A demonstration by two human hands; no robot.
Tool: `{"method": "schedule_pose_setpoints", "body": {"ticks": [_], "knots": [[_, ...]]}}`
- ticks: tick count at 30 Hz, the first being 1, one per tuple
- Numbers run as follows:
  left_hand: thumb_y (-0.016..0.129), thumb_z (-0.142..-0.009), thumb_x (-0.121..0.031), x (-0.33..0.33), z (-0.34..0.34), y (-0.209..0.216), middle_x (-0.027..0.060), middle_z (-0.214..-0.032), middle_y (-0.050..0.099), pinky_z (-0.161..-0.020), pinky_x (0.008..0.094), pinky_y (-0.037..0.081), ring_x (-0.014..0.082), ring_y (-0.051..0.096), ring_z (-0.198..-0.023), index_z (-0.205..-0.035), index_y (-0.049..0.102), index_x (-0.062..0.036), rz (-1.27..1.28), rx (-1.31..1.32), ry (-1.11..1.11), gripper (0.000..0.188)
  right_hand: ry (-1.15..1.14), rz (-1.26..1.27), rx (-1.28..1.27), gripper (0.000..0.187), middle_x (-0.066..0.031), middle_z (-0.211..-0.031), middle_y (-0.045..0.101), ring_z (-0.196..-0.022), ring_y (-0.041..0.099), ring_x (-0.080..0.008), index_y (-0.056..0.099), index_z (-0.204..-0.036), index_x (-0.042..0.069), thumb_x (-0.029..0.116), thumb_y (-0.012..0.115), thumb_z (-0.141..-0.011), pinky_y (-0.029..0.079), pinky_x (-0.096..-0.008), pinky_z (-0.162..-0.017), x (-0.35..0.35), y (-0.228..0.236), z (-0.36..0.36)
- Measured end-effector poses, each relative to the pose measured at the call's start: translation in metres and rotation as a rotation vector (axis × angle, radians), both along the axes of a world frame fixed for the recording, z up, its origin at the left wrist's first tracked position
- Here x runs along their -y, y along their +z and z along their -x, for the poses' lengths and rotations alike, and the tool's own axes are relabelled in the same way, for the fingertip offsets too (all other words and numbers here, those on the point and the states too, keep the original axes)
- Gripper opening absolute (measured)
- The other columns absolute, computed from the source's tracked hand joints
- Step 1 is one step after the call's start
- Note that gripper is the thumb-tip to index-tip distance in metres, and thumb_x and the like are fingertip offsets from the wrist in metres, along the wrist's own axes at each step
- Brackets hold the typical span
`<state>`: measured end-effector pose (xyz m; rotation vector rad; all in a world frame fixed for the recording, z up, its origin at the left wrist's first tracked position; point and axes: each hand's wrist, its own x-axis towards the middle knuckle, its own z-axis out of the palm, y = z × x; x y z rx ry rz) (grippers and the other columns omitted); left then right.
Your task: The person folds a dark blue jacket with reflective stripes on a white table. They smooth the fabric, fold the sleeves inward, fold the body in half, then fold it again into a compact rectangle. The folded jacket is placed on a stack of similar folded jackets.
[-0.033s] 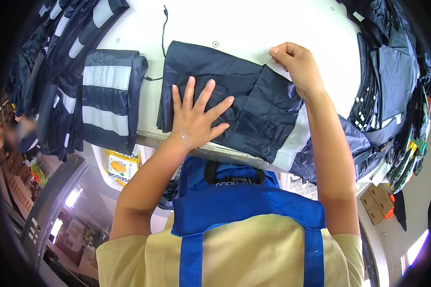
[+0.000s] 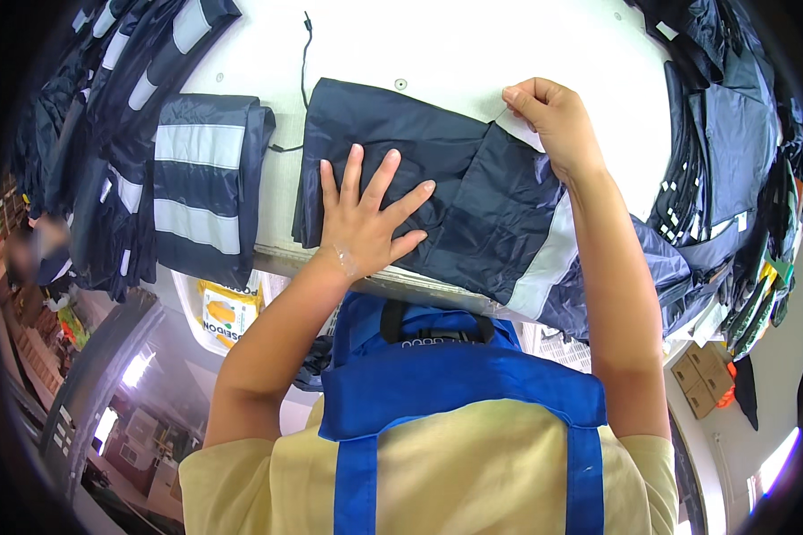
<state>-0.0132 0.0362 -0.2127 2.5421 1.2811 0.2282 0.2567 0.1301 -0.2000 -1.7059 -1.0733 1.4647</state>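
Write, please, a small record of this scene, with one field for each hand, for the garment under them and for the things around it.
Left hand: flat on the dark garment, fingers spread
Right hand: fingers pinched at a thin strand by the garment's far edge
Garment: on the white table, a light band beside the right forearm
Left of garment: folded dark cloth with two light bands
Far left corner: black cord
Right side of table: pile of dark garments

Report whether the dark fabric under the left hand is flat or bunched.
Mostly flat: the dark fabric lies broadly spread beneath the left hand, with creases near the pale band.
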Motion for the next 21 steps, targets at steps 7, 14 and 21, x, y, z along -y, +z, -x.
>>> {"method": "schedule_pose_setpoints", "body": {"ticks": [7,14,21], "knots": [[0.074,-0.075,-0.028,-0.068,-0.050,0.065,0.0077,-0.108,0.062,-0.087,0.0391,0.041,0.0280,0.057,-0.100,-0.110,0.061,-0.0078,0.068,0.277,0.116,0.043,0.043,-0.074,0.080,0.021,-0.0028,-0.068,0.061,-0.064,0.052,-0.0108,0.068,-0.082,-0.001,0.020,0.070,-0.084,0.044,-0.0264,-0.060,0.000,0.002,0.003],[0.065,-0.084,-0.025,-0.122,-0.109,0.038,0.0130,-0.083,0.069,-0.073,0.0403,0.051,0.0309,0.067,-0.081,-0.089,0.071,-0.0093,0.485,0.080,0.151,0.018,0.066,-0.163,0.211,0.019,-0.0098,-0.076,0.064,-0.073,0.060,-0.0162,0.069,-0.086,0.000,0.018,0.068,-0.084,0.048,-0.0298,-0.067,0.008,0.020,-0.005],[0.063,-0.087,-0.014,-0.123,-0.104,0.031,0.0044,-0.076,0.067,-0.067,0.0264,0.048,0.0115,0.063,-0.072,-0.089,0.066,-0.0028,0.611,0.210,0.289,0.012,-0.649,-0.377,1.425,0.032,-0.0159,-0.089,0.064,-0.075,0.060,-0.0233,0.062,-0.111,0.002,0.012,0.068,-0.080,0.050,-0.0350,-0.069,0.096,0.003,-0.275]]}}
